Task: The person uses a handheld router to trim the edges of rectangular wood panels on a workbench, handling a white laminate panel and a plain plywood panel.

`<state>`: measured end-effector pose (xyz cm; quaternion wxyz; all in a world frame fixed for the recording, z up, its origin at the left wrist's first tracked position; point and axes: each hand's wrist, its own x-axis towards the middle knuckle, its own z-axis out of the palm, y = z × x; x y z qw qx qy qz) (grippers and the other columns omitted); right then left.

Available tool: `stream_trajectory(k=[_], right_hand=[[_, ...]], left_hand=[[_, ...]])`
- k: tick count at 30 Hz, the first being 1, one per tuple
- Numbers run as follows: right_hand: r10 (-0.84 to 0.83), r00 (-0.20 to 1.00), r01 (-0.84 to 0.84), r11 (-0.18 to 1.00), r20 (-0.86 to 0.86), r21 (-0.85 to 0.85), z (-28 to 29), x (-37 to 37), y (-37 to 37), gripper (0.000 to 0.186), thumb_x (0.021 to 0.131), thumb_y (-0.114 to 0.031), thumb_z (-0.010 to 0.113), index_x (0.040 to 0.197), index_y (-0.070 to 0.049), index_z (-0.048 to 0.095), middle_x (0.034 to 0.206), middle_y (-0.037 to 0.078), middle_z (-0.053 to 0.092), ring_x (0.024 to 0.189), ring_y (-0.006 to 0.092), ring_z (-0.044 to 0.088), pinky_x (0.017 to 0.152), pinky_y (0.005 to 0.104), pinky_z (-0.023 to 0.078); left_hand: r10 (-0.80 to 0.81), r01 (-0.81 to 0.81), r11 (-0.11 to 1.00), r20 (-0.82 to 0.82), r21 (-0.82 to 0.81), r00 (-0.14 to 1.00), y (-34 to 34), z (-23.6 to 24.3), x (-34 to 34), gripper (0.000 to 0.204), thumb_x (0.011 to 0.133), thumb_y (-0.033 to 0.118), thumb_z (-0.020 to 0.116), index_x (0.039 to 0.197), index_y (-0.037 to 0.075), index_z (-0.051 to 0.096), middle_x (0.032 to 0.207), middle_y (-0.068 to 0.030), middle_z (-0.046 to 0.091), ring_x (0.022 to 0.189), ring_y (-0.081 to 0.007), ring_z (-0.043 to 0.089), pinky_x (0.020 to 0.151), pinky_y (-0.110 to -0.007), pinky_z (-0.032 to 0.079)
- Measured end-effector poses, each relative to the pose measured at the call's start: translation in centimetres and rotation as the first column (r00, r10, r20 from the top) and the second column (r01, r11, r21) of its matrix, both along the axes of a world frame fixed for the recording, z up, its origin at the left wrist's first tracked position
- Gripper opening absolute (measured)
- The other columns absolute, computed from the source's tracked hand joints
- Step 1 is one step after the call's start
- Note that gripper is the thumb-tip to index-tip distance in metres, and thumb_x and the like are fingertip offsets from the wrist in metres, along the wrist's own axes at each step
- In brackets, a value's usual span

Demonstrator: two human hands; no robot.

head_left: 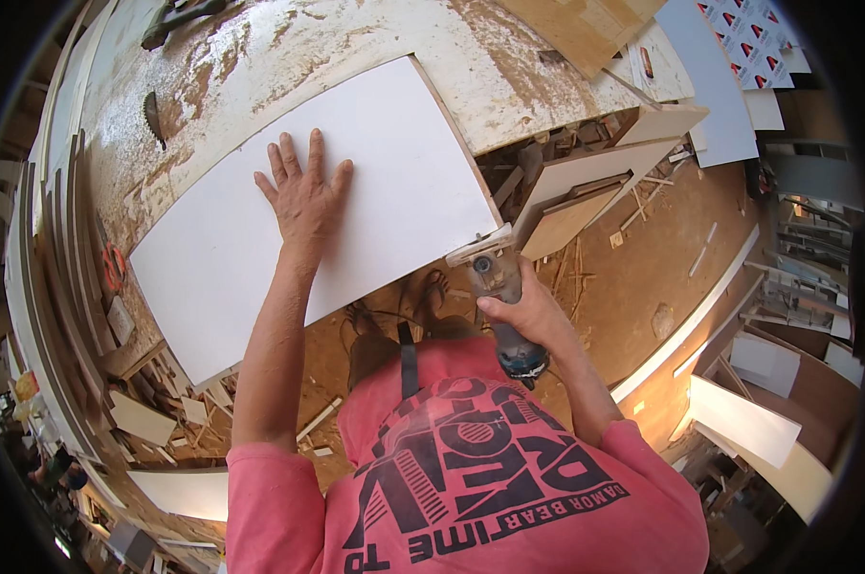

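A large white board lies on the worn workbench, its near edge overhanging toward me. My left hand rests flat on the board with its fingers spread. In my right hand is a power tool that looks like a trim router, gripped round its body. Its flat base is at the board's near right corner. Whether the base touches the board, and where its bit is, I cannot tell.
The stained workbench carries a dark tool, a curved blade and a brown panel. Orange-handled scissors are at the left, beside long strips. Offcuts litter the brown floor; an open wooden frame stands right of the board.
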<state>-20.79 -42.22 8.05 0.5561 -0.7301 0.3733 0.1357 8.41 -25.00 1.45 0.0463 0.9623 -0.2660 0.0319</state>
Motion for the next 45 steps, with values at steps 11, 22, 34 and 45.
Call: stream_trajectory(k=[11,22,34,45], right_hand=[[0.074,0.994,-0.085,0.984,-0.076,-0.157,-0.9,1.5,8.8,0.109,0.068,-0.056,0.073,0.144,0.006,0.026,0.128,0.029,0.054,0.119,0.0378,0.055,0.1,0.0424,0.042],[-0.097,0.994,0.099,0.995,0.05,-0.029,1.4,2.4,11.5,0.093,0.072,-0.046,0.078,0.14,0.002,0.035,0.117,0.02,0.06,0.105,0.0265,0.062,0.092,0.0376,0.048],[0.026,1.0,-0.024,0.991,0.012,-0.129,0.0,3.0,10.3,0.092,0.072,-0.045,0.078,0.138,0.002,0.036,0.116,0.018,0.06,0.107,0.0238,0.06,0.092,0.0366,0.048],[0.033,0.999,-0.032,0.999,0.039,-0.036,-0.6,4.8,13.4,0.087,0.072,-0.041,0.079,0.135,0.003,0.037,0.111,0.017,0.061,0.099,0.0233,0.061,0.089,0.0357,0.049]], left_hand=[[-0.038,0.039,0.995,0.009,-0.096,0.999,-0.1,-0.5,0.0,0.07,0.093,0.06,0.042,0.149,0.018,0.035,0.155,-0.0199,0.021,0.146,-0.0374,0.012,0.113,-0.064,0.004],[-0.03,-0.003,0.892,-0.066,-0.453,0.997,17.3,3.8,6.6,0.048,0.092,0.032,0.062,0.132,0.007,0.054,0.14,-0.0241,0.044,0.132,-0.0369,0.04,0.108,-0.047,0.035],[0.208,-0.289,0.877,-0.239,-0.385,0.948,35.2,-0.3,6.0,0.068,0.093,0.04,0.057,0.146,0.001,0.035,0.151,-0.0274,0.026,0.143,-0.0394,0.019,0.117,-0.05,0.015],[0.244,-0.345,0.839,-0.275,-0.422,0.93,35.0,-0.5,5.9,0.067,0.094,0.036,0.059,0.145,-0.001,0.036,0.153,-0.0287,0.022,0.144,-0.0391,0.019,0.117,-0.048,0.016]])
